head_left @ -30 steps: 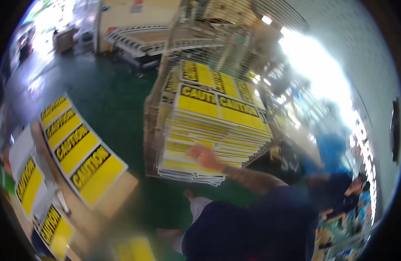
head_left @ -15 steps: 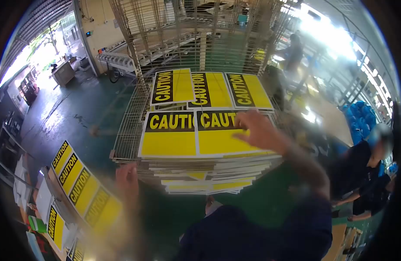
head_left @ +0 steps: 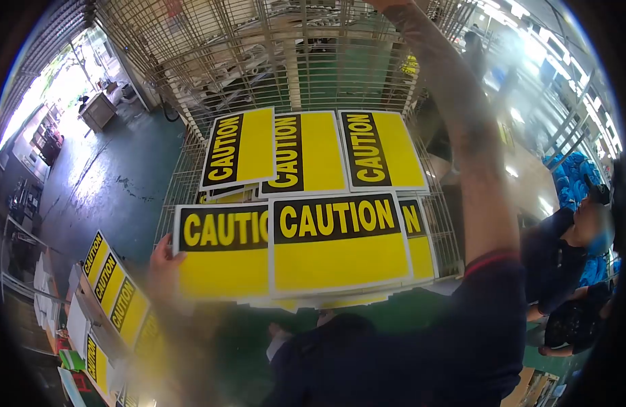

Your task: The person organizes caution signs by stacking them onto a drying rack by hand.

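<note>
A big stack of yellow-and-black CAUTION signs (head_left: 306,152) lies on a wire rack (head_left: 180,186) in front of me. The top front sheet (head_left: 336,247), with two CAUTION panels side by side, is raised towards me. My left hand (head_left: 163,264), blurred, grips that sheet's left edge. My right arm stretches up over the stack along the right side, its forearm crossing the wire cage; the hand runs past the top edge of the picture and is hidden.
A tall wire cage (head_left: 258,54) stands behind the stack. More CAUTION signs (head_left: 112,295) lie on a table at lower left. A person in dark clothes (head_left: 571,264) is close at right. A green floor (head_left: 116,176) opens to the left towards a bright doorway.
My right hand went from resting on the top sheet to reaching high above the stack. My left hand moved up to the sheet's left edge, and the front sheet now sits closer to me.
</note>
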### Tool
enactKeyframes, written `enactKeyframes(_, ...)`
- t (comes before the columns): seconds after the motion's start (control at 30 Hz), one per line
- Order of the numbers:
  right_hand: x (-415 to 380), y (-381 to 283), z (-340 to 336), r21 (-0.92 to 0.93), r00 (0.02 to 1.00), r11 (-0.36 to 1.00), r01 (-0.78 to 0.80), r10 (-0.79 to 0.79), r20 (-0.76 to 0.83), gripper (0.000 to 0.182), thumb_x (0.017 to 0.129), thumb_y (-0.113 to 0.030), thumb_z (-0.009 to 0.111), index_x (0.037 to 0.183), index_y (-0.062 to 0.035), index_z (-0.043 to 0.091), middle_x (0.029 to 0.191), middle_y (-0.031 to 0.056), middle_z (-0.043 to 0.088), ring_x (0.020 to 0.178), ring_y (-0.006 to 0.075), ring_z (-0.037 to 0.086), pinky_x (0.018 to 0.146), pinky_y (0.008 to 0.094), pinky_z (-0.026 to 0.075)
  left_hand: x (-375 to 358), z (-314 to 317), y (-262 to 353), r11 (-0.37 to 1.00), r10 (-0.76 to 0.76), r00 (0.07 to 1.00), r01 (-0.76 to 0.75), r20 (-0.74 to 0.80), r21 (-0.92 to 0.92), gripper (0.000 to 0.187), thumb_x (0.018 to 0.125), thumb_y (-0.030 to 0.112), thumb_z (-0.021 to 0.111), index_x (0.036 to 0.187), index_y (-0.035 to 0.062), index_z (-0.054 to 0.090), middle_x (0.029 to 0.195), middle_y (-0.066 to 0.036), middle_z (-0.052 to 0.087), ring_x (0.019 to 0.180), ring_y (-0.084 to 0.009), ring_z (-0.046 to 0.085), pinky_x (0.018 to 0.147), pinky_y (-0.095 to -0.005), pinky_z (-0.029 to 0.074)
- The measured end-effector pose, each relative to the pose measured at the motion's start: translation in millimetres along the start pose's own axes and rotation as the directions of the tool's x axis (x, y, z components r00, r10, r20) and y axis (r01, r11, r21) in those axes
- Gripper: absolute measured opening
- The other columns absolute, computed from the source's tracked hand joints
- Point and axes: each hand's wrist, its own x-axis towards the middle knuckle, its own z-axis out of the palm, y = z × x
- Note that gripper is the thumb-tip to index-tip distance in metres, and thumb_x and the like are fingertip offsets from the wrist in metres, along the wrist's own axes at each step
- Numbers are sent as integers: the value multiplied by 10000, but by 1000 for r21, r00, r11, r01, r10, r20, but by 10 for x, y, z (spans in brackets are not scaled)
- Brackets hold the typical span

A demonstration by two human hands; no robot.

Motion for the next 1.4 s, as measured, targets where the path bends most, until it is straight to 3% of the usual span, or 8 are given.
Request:
enactKeyframes(0.33,-652,-292,-475,351,939,932,-89,-39,341,833,985,-389,703,1684,-209,288,1776,148,107,1641,365,56,1306,606,110,-765,-965,15,942,29,961,-118,-277,-313,476,1051,131,588,1498,-7,502,1369,-116,647,1177,-197,651,990,-337,528)
enactKeyframes(0.43,-1360,-766,-1094,500,939,844,-195,14,343,530,967,-389,734,1401,-116,596,1266,174,695,1183,359,678,1011,497,529,-551,-536,-8,967,57,995,-76,-85,-242,460,1053,152,594,1484,8,522,1327,-100,657,1139,-188,650,963,-324,522)
enactKeyframes(0.6,-2736,-1283,-2483,147,273,657,-739,93,957,757,1040,-516,620,1582,-26,421,1480,263,572,1337,435,580,1144,498,447,-341,656,-46,986,14,1000,-13,7,-167,441,1047,192,614,1449,20,558,1222,-85,667,1060,-176,641,917,-310,512)
enactKeyframes(0.8,-3424,-1758,-3055,-337,-296,138,-931,254,921,872,990,-541,699,1552,67,427,1460,304,566,1341,379,588,1121,431,464,-434,1664,491,961,209,922,-255,325,107,676,927,207,742,1515,3,480,1292,-210,625,1167,-354,614,1014,-434,489)
enactKeyframes(0.93,-3700,-1987,-2995,-108,51,291,-951,491,870,830,922,-429,819,1494,77,494,1329,258,676,1203,325,680,1032,407,524,-293,1602,706,947,194,869,-287,455,144,705,909,264,782,1492,-8,495,1299,-218,620,1201,-401,601,1033,-456,482)
enactKeyframes(1.07,-3143,-1597,-3016,-109,-117,-42,-993,302,946,641,916,-235,828,1410,80,570,1241,171,735,1106,247,716,965,358,554,162,1117,1340,813,60,739,-426,671,396,563,893,344,795,1338,33,644,1168,-175,686,1133,-378,656,965,-473,529)
enactKeyframes(1.27,-3103,-1124,-3128,-104,-144,-665,-740,6,990,563,939,-102,796,1427,56,562,1301,126,711,1128,186,701,970,333,563,458,670,2188,319,614,428,-903,663,287,621,944,431,721,1433,59,632,1559,-192,537,1485,-446,406,1241,-506,314)
enactKeyframes(1.4,-3032,-746,-3341,-107,-198,-410,-906,187,962,617,942,-78,781,1489,39,519,1349,107,692,1191,193,674,1031,346,536,796,552,2352,277,622,298,-949,724,153,665,966,455,701,1492,64,587,1593,-215,498,1569,-420,303,1290,-504,235)
